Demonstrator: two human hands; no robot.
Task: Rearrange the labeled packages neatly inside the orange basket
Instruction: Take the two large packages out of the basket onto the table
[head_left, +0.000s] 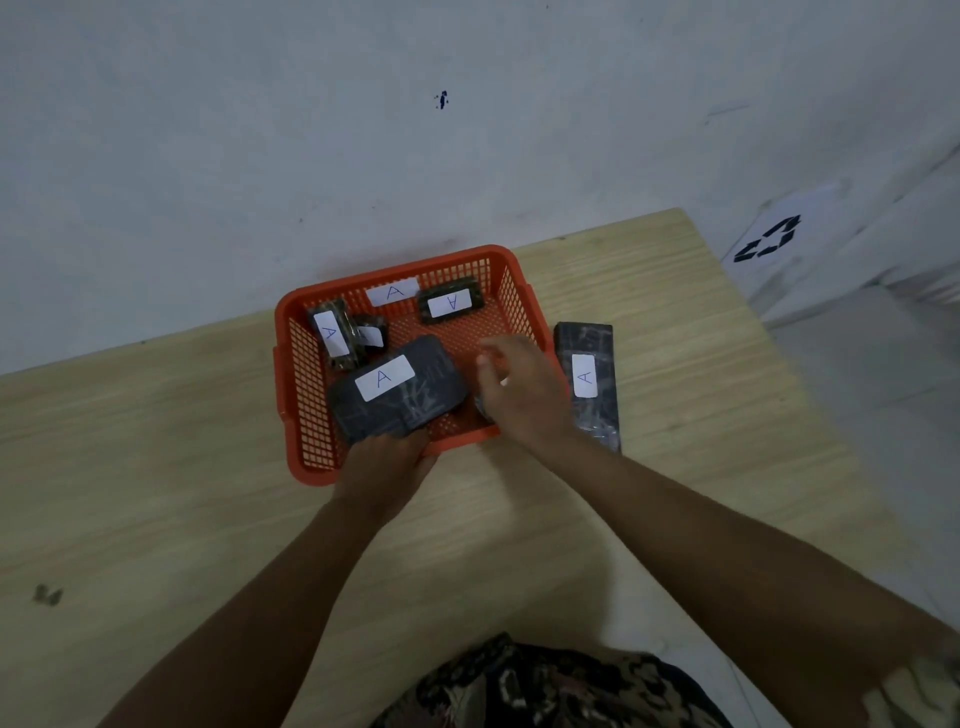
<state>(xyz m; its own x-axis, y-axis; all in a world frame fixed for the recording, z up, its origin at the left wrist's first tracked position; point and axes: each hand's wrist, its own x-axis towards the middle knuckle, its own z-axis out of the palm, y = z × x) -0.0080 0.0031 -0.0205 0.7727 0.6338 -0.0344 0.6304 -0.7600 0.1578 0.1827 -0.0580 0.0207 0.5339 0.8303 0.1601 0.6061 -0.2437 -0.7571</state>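
An orange mesh basket (301, 374) stands on the wooden table, with a white "A" label on its far wall. My left hand (387, 462) grips the near end of a large dark wrapped package (400, 389) labeled "A", tilted over the basket's front. My right hand (519, 389) hovers over the basket's right side, blurred, fingers curled; something small and grey shows under it. A small labeled package (451, 302) lies at the back of the basket. Two more small packages (337, 335) lean together at the back left. A long labeled package (589, 382) lies on the table just right of the basket.
The table (156, 467) ends at a pale wall behind the basket. Its right edge drops to a light floor, where a white box with a recycling symbol (769, 239) stands. Bare tabletop lies left of and in front of the basket.
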